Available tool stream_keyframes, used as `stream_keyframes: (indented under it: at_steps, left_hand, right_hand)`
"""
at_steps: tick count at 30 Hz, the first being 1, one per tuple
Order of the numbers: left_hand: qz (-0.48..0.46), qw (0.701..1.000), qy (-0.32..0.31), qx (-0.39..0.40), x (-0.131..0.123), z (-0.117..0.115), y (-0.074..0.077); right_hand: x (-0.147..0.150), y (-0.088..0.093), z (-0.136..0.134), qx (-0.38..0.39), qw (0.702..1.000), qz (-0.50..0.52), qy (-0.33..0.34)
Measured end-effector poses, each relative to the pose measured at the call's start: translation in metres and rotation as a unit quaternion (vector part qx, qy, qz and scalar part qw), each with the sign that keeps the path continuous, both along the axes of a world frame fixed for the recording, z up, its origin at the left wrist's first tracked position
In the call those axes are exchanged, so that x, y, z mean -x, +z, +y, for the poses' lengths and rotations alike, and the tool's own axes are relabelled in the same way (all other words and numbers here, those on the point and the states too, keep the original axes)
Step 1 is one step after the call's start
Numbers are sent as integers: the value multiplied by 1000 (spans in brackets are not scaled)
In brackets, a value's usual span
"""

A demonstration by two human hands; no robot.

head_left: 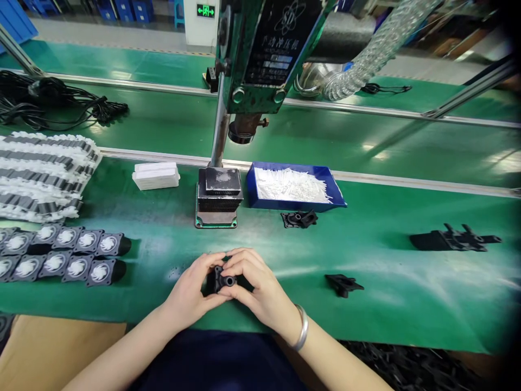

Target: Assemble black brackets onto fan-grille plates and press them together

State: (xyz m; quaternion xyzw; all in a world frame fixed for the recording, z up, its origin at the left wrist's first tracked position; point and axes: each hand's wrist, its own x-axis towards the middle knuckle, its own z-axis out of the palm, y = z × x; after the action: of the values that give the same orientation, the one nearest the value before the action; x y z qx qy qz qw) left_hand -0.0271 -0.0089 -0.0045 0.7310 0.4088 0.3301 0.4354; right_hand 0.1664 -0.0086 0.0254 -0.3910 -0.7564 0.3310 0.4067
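A small black plastic part [221,280] with a round nozzle is held between both hands above the green table's front. My left hand [194,292] grips its left side with thumb and fingers. On its right side, my right hand [257,288] closes its fingers round the nozzle end. Beyond the hands stands the metal base [218,196] of a green press [264,60]. Two loose black pieces [299,219] lie in front of a blue tray [337,198] of thin white sticks. Another black part [344,284] rests right of my right hand.
Two rows of black housings with white impellers [77,266] are at the left, below a stack of grey-and-white parts [40,174]. White blocks [157,176] sit left of the press. Black assembled parts [451,239] lie far right. Black cables [52,103] are heaped at back left.
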Motion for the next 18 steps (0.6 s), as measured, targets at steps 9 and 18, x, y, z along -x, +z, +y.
stream_keyframes:
  at_steps: [9,18]
  left_hand:
    - [21,1000,-11,4,4,2,1]
    - [26,991,-3,-133,6,36,68]
  right_hand:
    - [4,-3,-3,-12,1000,-7,-11]
    - [-19,63,27,-118,991,-50,-34]
